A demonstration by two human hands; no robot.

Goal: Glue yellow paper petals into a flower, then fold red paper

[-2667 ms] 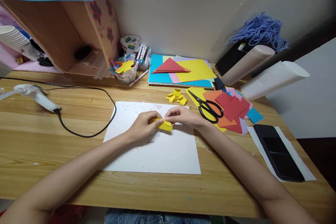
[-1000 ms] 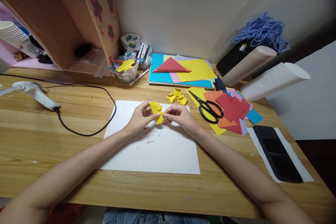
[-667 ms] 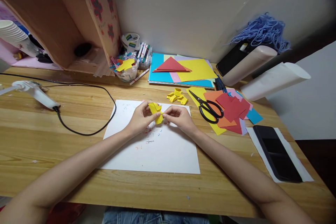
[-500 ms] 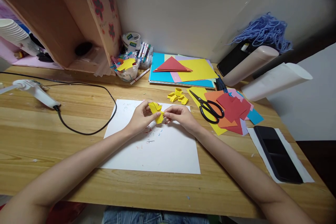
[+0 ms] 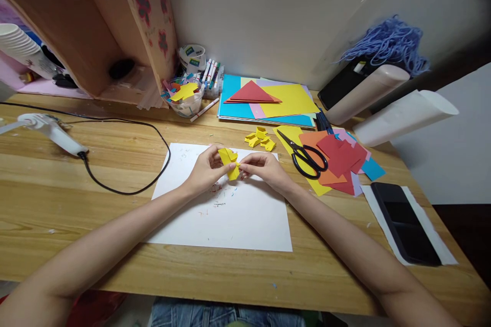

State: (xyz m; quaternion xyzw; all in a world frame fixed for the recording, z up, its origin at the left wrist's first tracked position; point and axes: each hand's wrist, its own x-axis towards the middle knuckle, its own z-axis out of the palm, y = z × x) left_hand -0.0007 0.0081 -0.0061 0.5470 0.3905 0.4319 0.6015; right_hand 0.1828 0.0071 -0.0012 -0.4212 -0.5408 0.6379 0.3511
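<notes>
A small folded yellow paper piece (image 5: 229, 160) is held upright just above a white sheet (image 5: 249, 219) on the wooden desk. My left hand (image 5: 207, 171) pinches its left side with thumb and fingers closed. My right hand (image 5: 264, 169) pinches the lower right edge of the same piece with closed fingertips. Several similar folded yellow pieces (image 5: 260, 139) lie together on the desk behind my right hand.
Black scissors (image 5: 305, 156) rest on loose red, orange and yellow paper (image 5: 337, 161) at right. A stack of coloured sheets (image 5: 268, 102) lies at the back. A glue gun (image 5: 51, 133) with black cord lies at left. A dark phone (image 5: 404, 222) sits at right.
The yellow piece went from lying flat near the sheet to being turned upright and lifted slightly farther from me. Over the last second both hands have kept nearly still on it.
</notes>
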